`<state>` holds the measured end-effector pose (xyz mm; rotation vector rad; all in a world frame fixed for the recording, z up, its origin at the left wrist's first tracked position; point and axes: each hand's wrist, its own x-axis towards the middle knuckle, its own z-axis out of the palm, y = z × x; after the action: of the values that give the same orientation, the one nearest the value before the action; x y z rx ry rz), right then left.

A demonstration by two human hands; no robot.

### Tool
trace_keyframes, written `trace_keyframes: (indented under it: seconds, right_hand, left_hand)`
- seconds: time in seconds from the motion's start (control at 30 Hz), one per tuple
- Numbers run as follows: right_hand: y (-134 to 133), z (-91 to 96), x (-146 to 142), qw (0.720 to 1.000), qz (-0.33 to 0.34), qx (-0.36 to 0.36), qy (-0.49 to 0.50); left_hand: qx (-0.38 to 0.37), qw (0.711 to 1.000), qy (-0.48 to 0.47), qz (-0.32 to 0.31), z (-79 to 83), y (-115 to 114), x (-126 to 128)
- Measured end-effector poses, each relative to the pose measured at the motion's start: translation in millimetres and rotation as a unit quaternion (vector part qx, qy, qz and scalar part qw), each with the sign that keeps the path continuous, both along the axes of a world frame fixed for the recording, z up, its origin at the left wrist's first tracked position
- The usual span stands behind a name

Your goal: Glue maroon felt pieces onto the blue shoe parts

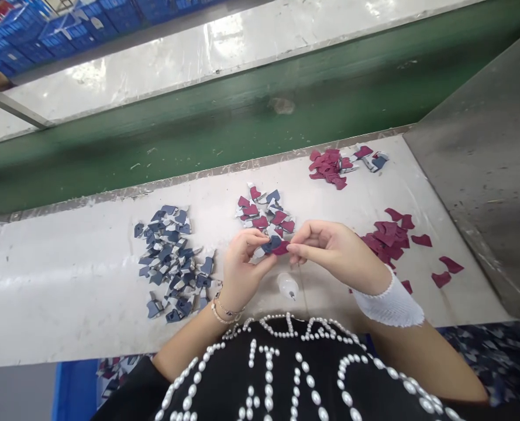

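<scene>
My left hand (247,257) pinches a small blue and white plastic part (270,244) between thumb and fingertips. My right hand (325,248) grips the edge of a flat maroon piece (281,248) that touches the blue part. Just below the hands stands a small white dropper bottle (288,286) with a thin metal tip. Beyond my fingers lies a heap of white parts with maroon and blue faces (260,221). Loose maroon pieces (386,238) are piled beside my right wrist, and a larger heap of blue and white parts (172,257) is left of my left hand.
Another maroon pile (329,168) lies at the back right, near a few white parts (371,158). A green conveyor belt (224,123) runs behind the white bench (88,263). A metal panel (488,152) borders the right. Blue crates (71,32) stand at the far left; a blue bin (78,386) is below.
</scene>
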<state>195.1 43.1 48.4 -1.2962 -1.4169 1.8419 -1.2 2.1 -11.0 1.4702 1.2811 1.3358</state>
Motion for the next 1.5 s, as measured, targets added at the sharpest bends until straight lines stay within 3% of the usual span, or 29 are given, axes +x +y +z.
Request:
trace_keyframes:
  seconds: [0.23, 0.53, 0.8, 1.03, 1.2, 1.4, 1.5]
  right_hand:
    - [7.1, -8.0, -9.5, 1.000, -0.002, -0.001, 0.006]
    - [9.2, 1.8, -2.2, 0.999, 0.050, -0.004, 0.012]
    - [7.9, 7.5, -5.3, 0.991, 0.115, 0.059, 0.015]
    - [-1.8, 12.7, -13.2, 0.967, 0.095, 0.212, -0.105]
    - [-8.6, 16.9, -13.2, 0.958, 0.101, 0.241, -0.119]
    - [-12.8, 19.4, -8.9, 0.954, 0.125, 0.257, -0.089]
    - [-13.5, 21.9, -8.2, 0.942, 0.126, 0.284, -0.123]
  left_hand:
    - [0.031, 0.999, 0.029, -0.007, 1.6, -2.5, 0.2]
    - [0.070, 0.995, 0.073, -0.019, 8.5, -4.4, -3.5]
    - [0.106, 0.989, 0.094, -0.037, 19.0, -5.9, -6.8]
    - [0.114, 0.990, 0.078, -0.025, 19.5, -8.8, -3.7]
    - [0.096, 0.994, 0.046, 0.014, 17.9, -9.1, -3.9]
    - [0.126, 0.991, 0.035, 0.011, 16.2, -12.8, -7.3]
    - [0.050, 0.999, 0.015, -0.007, 19.4, -13.6, -6.8]
